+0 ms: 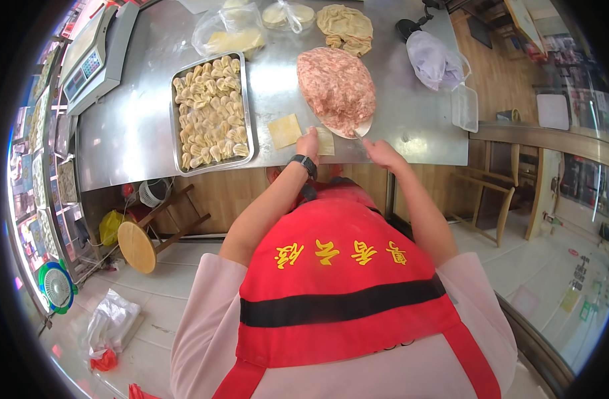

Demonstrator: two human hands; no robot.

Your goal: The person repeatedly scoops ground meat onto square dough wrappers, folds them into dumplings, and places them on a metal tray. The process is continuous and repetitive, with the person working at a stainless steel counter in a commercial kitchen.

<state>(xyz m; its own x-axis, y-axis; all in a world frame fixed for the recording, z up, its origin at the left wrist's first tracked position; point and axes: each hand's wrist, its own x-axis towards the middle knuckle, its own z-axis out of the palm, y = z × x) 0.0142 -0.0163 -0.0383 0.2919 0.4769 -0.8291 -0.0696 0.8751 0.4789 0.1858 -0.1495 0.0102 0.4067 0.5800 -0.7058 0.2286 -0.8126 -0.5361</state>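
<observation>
My left hand, with a dark watch at the wrist, holds a square dough wrapper near the table's front edge. A stack of yellowish square wrappers lies just to its left. My right hand grips a thin spreading tool, most of it hidden by the fingers and the filling. The tool's tip touches the near end of a large mound of minced meat on a pale oval plate. Left of the wrappers, a metal tray carries rows of folded dumplings.
A digital scale stands at the left of the steel table. Bagged wrappers and a crumpled cloth lie at the back. A plastic bag and a clear container sit at the right edge.
</observation>
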